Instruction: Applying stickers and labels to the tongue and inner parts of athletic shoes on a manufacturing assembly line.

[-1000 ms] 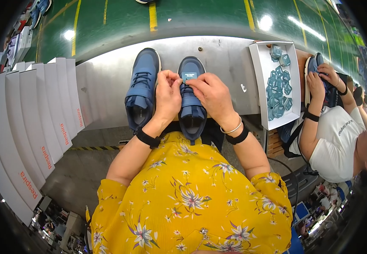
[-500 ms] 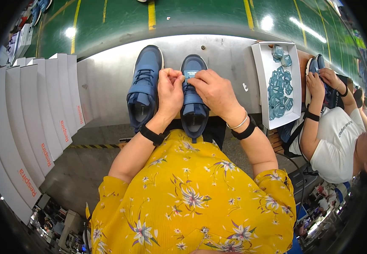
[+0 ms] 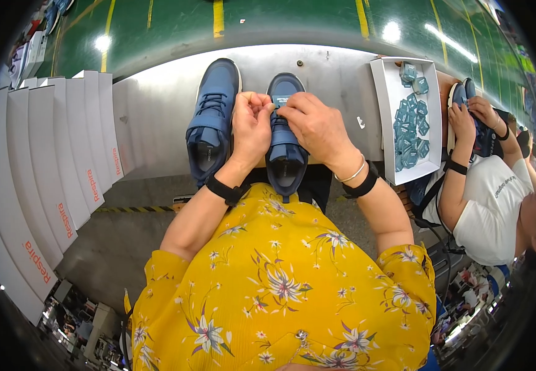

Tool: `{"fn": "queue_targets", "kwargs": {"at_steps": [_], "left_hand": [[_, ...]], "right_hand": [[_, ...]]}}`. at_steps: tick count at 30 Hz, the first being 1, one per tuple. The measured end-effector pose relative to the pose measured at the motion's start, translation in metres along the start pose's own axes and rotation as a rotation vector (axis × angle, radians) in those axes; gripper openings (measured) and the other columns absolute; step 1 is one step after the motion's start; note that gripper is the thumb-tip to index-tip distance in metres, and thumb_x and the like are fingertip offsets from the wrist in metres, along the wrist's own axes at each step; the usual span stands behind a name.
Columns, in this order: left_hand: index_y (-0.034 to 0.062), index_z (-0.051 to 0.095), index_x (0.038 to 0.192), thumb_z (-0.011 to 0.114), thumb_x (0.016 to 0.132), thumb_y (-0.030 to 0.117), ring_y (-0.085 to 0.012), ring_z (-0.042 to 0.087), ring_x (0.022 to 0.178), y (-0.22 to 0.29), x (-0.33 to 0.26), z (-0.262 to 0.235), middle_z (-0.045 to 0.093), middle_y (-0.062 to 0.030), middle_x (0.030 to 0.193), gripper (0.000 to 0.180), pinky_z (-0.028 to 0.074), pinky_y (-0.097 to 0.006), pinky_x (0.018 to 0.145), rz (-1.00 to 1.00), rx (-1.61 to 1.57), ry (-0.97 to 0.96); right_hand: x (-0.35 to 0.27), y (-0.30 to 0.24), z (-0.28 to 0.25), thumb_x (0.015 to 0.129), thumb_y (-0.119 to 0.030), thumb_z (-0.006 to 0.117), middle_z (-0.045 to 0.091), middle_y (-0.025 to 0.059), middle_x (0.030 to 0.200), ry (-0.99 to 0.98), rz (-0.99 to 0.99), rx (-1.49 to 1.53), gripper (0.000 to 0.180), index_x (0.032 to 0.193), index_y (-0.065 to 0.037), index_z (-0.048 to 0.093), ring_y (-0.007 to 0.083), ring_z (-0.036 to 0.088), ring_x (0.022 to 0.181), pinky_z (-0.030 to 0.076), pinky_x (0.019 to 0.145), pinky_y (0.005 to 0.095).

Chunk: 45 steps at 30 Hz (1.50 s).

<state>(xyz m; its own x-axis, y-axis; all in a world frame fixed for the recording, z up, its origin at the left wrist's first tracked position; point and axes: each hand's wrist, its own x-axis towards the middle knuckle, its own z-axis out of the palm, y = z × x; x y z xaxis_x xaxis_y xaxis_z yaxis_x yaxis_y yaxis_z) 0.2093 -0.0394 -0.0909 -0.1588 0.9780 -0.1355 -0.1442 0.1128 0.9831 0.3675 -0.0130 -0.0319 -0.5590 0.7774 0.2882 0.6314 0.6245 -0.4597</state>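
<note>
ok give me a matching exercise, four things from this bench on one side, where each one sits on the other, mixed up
Things:
1. left blue shoe
2. right blue shoe
3. white tray
4. white boxes

Places:
A. in a row along the person's left
B. under both hands, left hand and right hand, at its tongue
C. right end of the metal table, holding small blue packets
D. beside the left hand, no hand gripping it

Pairs: 1-D, 2-B, 3-C, 4-A

Bare table [image 3: 156,117] left; tray [image 3: 382,123] blocks the right.
</note>
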Motion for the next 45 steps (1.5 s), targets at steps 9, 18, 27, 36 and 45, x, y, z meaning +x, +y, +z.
{"fn": "queue_targets", "kwargs": {"at_steps": [9, 18, 27, 36, 45], "left_hand": [[0.0011, 0.057, 0.104, 0.064, 0.091, -0.005, -0.0150, 0.066, 0.078, 0.027, -0.001, -0.010, 0.066, -0.0095, 0.090, 0.016, 0.053, -0.026, 0.069, 0.128, 0.423, -0.142], [0.0005, 0.066, 0.105, 0.075, 0.086, -0.001, -0.0058, 0.059, 0.078, 0.036, 0.000, -0.009, 0.065, -0.0008, 0.087, 0.022, 0.050, -0.019, 0.072, -0.088, 0.277, -0.124], [-0.0013, 0.069, 0.101, 0.077, 0.082, -0.003, -0.0051, 0.058, 0.074, 0.043, 0.007, 0.004, 0.064, 0.0004, 0.086, 0.020, 0.049, -0.020, 0.068, -0.092, 0.459, -0.097], [-0.0015, 0.069, 0.102, 0.069, 0.089, 0.000, -0.0069, 0.057, 0.076, 0.028, 0.006, -0.007, 0.064, -0.0026, 0.090, 0.013, 0.049, -0.022, 0.069, -0.187, 0.236, -0.073], [-0.0012, 0.068, 0.096, 0.066, 0.091, -0.001, -0.0205, 0.065, 0.081, 0.045, -0.002, -0.004, 0.064, -0.0114, 0.093, 0.006, 0.053, -0.029, 0.073, 0.097, 0.507, -0.154]], "right_hand": [[-0.007, -0.002, 0.010, 0.080, -0.006, 0.071, 0.065, 0.0046, 0.092, 0.125, 0.169, 0.089, 0.011, 0.090, -0.009, 0.070, 0.0255, 0.065, 0.091, 0.056, 0.072, 0.0360], [-0.020, -0.009, 0.013, 0.076, -0.004, 0.079, 0.068, 0.0090, 0.090, 0.251, 0.479, 0.324, 0.016, 0.089, -0.005, 0.071, 0.0261, 0.066, 0.083, 0.054, 0.074, 0.0342], [-0.028, -0.022, 0.016, 0.079, -0.005, 0.080, 0.068, 0.0085, 0.092, 0.353, 0.689, 0.458, 0.016, 0.093, -0.004, 0.073, 0.0202, 0.065, 0.081, 0.051, 0.067, 0.0300], [-0.033, -0.015, 0.016, 0.080, -0.005, 0.079, 0.068, 0.0077, 0.091, 0.342, 0.708, 0.513, 0.012, 0.091, -0.004, 0.073, 0.0220, 0.065, 0.084, 0.051, 0.071, 0.0319], [-0.049, -0.014, -0.002, 0.086, -0.004, 0.074, 0.066, 0.0089, 0.094, 0.366, 0.709, 0.561, 0.010, 0.095, -0.002, 0.072, 0.0193, 0.066, 0.077, 0.053, 0.068, 0.0275]]}}
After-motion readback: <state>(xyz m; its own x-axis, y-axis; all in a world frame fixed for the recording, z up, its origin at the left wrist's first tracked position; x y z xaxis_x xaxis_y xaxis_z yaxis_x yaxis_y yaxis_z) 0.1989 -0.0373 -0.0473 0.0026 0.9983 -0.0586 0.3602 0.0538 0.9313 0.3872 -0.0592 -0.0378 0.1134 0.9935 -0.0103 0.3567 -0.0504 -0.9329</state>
